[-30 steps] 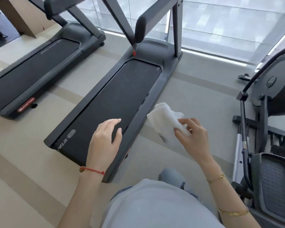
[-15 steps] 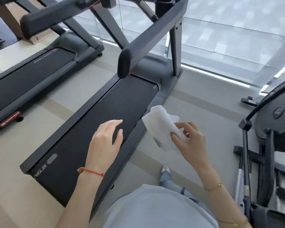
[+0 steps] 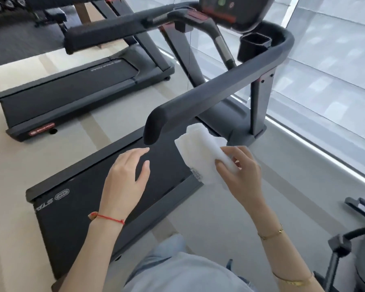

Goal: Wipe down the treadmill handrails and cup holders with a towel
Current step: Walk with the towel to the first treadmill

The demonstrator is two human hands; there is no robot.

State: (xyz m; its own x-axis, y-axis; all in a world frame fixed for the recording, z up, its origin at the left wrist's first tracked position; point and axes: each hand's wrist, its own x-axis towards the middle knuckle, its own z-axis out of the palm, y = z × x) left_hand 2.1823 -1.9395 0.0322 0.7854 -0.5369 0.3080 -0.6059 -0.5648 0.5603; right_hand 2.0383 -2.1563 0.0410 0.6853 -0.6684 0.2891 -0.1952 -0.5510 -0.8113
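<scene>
Floor (image 3: 13, 207), beige w/ paler stripes, fills the frame's left and bottom. Window wall (image 3: 335, 70) takes the upper right.

Near treadmill (image 3: 89, 207) runs from lower left up to center; belt dark, logo at its rear end, lower left. Second treadmill (image 3: 72, 95) sits parallel in the upper left, well apart from the first. Part of another machine (image 3: 350, 249) shows at the lower right edge.

Right handrail (image 3: 219, 87) of the near treadmill slants from its rounded end at center frame up to a bend in the upper right. Left handrail (image 3: 114, 32) crosses the upper left-center, padded. Console (image 3: 236, 11) at top center, blurred. Cup holder (image 3: 254, 46), dark & squarish, hangs just below the console, inside the rail's bend.

Towel (image 3: 200, 152), white, folded, at center frame just below the right handrail's end; can't tell if touching it. Small tag at its lower edge.

Right hand (image 3: 238, 173), center right, pinches the towel's lower right part betw. thumb and fingers; gold bracelets on that arm. Left hand (image 3: 124, 178), center, grip loose, fingers spread & relaxed, hovering over the belt, holding nothing; red string on its wrist.
</scene>
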